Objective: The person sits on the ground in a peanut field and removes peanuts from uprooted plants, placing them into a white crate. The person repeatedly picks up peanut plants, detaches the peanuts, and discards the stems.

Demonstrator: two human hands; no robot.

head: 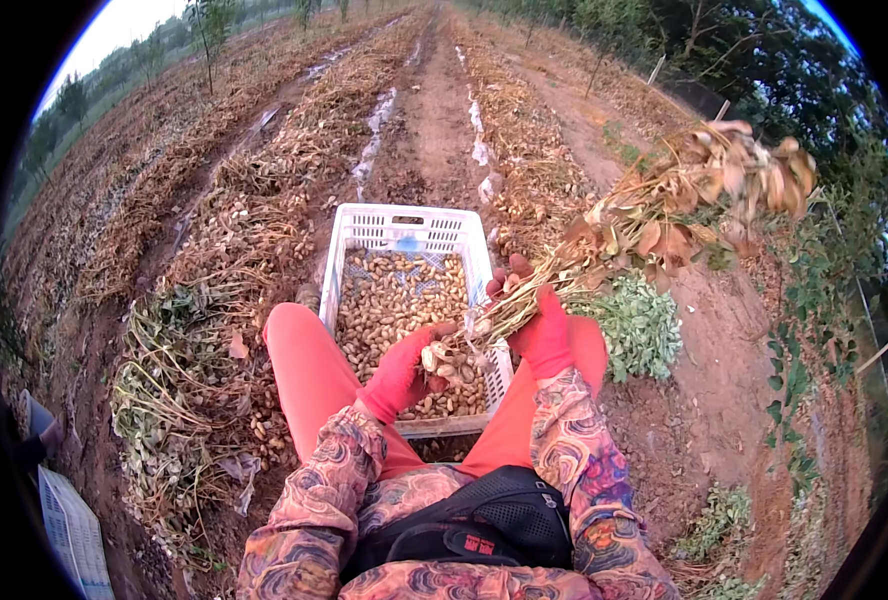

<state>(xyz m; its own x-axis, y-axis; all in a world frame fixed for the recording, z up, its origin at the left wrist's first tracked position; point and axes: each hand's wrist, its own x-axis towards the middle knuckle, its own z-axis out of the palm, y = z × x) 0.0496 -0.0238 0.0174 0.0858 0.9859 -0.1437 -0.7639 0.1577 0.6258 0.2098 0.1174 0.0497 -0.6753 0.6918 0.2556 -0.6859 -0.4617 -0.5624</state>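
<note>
A white plastic crate stands between my knees, its floor covered with loose peanuts in their shells. Over its near right part, my gloved right hand grips the stems of a bunch of dried peanut plants, whose brown leaves spread up and to the right. The root end points down to the left, with a cluster of peanut pods on it. My left hand, in a red glove, is closed around these pods above the crate.
Pulled peanut plants lie heaped on the left, and a green leafy pile is by my right knee. Rows of dried plants and strips of plastic film run ahead. A second white crate and part of another person are at far left.
</note>
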